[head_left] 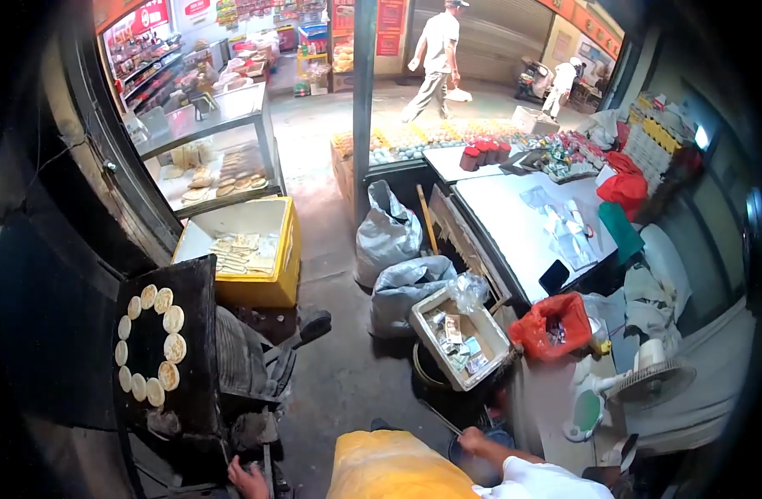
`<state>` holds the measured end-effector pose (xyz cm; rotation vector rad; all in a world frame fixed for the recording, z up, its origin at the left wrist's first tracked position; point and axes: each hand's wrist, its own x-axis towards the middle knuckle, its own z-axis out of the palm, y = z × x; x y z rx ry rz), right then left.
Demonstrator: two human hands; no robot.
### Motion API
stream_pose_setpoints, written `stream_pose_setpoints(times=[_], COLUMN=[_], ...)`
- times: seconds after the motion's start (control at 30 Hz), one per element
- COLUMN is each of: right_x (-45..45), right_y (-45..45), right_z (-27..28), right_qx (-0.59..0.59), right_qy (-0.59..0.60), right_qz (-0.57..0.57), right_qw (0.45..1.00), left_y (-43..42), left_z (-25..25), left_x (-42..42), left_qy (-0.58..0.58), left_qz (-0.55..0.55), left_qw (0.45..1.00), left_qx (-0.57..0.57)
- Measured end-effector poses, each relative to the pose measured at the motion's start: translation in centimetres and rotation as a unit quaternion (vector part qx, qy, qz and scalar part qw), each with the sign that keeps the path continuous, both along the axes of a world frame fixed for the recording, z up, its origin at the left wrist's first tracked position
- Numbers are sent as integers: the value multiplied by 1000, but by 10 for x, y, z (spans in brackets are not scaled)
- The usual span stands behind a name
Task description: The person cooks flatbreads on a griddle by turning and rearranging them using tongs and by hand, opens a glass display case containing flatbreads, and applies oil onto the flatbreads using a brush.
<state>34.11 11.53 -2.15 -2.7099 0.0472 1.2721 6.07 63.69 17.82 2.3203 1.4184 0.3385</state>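
Observation:
My left hand (248,481) is at the bottom edge, beside the dark front side of the griddle stove; its fingers look loosely stretched, and nothing shows in them. My right hand (478,443) is closed around the end of a thin metal rod (439,415), which slants up and left over the floor. Under that hand is a dark bucket (472,456), partly hidden by my arm. On the black griddle (151,320) at left lies a ring of several round flatbreads (174,348). A yellow apron (397,470) covers my front.
A yellow foam box (286,258) with flatbreads stands behind the griddle. To the right are a foam box of banknotes (422,320), grey sacks (387,237), a red bag (555,328), a fan (651,378) and a white table (514,241). Outside, a person (439,50) walks past.

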Motion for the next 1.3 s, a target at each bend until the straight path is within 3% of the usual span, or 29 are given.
stream_pose_setpoints(times=[0.07,0.1,0.17,0.23,0.37,0.57,0.6,0.67,0.7,0.73,0.8,0.83,0.97,1.0,1.07,1.13,1.3], right_x=[-11,-16,-24,-33,-51,-79,-81,-84,-87,-91,-98,-100,-113,-117,-124,-126,-138], right_y=[3,21,39,56,78,73,73,71,71,70,73,74,60,55,53,56,32], right_z=[-6,29,39,52,85,76,74,75,78,81,100,106,99,97,105,133,126], right_qx=[17,41,39,34,50,90,84,79,69,57,48,39,-26,-31,-35,-48,-36], right_qy=[-6,-14,-19,-22,-14,-46,-48,-55,-62,-69,-60,-49,-54,-48,-42,4,24], right_qz=[-15,-44,-51,-56,-52,-103,-87,-73,-81,-88,-111,-130,-92,-111,-134,-120,-177], right_qw=[1000,998,998,998,997,989,991,993,992,992,991,990,994,992,989,992,983], left_y=[19,21,24,25,25,37,34,13,2,-2,-10,-27,-36,-38,-37,-35,-33], left_z=[-30,-38,-52,-69,-104,-143,-130,-76,-44,-39,-31,11,-41,-75,-140,-174,-219], left_x=[-39,-55,-88,-118,-160,-195,-188,-167,-148,-137,-121,-101,-86,-93,-110,-117,-127], left_qy=[99,97,189,203,138,-67,-85,-15,59,56,20,25,-7,-48,-92,-52,16], left_qz=[93,90,159,184,189,109,77,-11,-95,-98,-229,-221,-286,-249,-154,-120,-32], left_qw=[990,991,967,957,956,965,972,999,984,984,952,967,949,967,931,915,879], left_qx=[-26,-29,-63,-100,-180,-230,-207,-37,136,137,200,127,130,-38,-318,-381,-476])
